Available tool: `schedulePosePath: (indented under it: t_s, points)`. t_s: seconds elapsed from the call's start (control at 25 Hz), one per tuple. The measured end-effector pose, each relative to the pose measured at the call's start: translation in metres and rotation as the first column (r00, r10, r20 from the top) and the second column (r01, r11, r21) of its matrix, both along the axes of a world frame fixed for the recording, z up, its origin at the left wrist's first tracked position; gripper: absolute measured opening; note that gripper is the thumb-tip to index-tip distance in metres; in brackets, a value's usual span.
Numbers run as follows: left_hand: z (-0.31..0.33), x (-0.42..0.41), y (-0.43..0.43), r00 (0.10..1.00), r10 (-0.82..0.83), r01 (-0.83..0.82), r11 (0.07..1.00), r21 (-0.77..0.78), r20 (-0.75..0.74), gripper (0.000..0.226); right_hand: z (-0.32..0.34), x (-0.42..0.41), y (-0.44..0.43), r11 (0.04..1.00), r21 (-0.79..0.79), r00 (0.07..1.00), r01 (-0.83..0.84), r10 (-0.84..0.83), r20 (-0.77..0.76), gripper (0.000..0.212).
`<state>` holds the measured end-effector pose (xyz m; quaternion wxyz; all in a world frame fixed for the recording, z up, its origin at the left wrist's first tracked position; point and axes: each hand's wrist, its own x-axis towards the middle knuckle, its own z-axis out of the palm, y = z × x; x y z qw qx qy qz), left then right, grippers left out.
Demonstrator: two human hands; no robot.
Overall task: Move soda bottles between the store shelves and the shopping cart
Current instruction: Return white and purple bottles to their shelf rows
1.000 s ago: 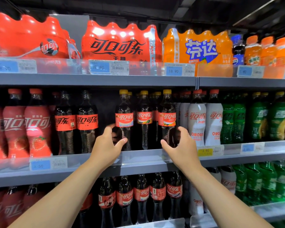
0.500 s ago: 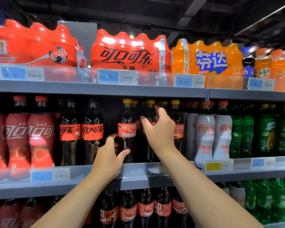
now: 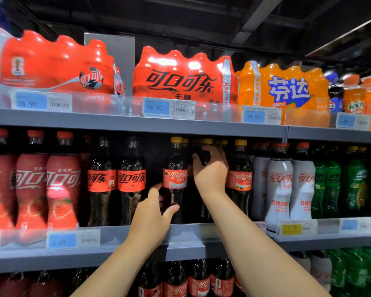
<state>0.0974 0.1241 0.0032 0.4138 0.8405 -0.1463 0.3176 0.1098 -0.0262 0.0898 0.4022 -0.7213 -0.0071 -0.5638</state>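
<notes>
Right hand (image 3: 210,168) is wrapped round the upper body of a yellow-cap cola bottle (image 3: 204,155) on the middle shelf (image 3: 189,232), btwn two others; grip looks closed on it. Left hand (image 3: 152,219) is half-open w/ fingers curled round the base of the neighbouring bottle (image 3: 175,179), not clearly squeezing. Full bottles: prob. heavy, stiff, smooth plastic. Best held at the narrow waist or neck.
</notes>
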Motion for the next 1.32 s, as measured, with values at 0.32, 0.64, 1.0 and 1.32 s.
schedulePosePath:
  t_s: [0.32,0.64,1.0,1.32]
  points:
    - [-0.002,0.000,-0.002,1.000,-0.019,0.019,1.000,0.001,0.023,0.066,0.003,-0.001,-0.002,1.000,-0.005,0.997,-0.015,0.014,-0.082,0.027]
    - [-0.006,0.002,-0.003,0.997,-0.024,0.024,1.000,-0.001,0.068,0.066,0.008,-0.023,-0.013,0.992,-0.117,0.988,-0.048,0.030,-0.154,0.032]
    - [-0.007,0.003,-0.004,0.997,0.000,0.000,1.000,0.005,0.074,0.060,0.010,-0.041,-0.024,0.954,-0.253,0.982,-0.164,0.132,-0.137,0.021]
    - [-0.007,0.003,-0.003,0.998,-0.030,0.030,1.000,0.006,0.048,0.069,0.001,-0.047,-0.031,0.939,-0.208,0.951,-0.275,0.234,-0.202,0.023]
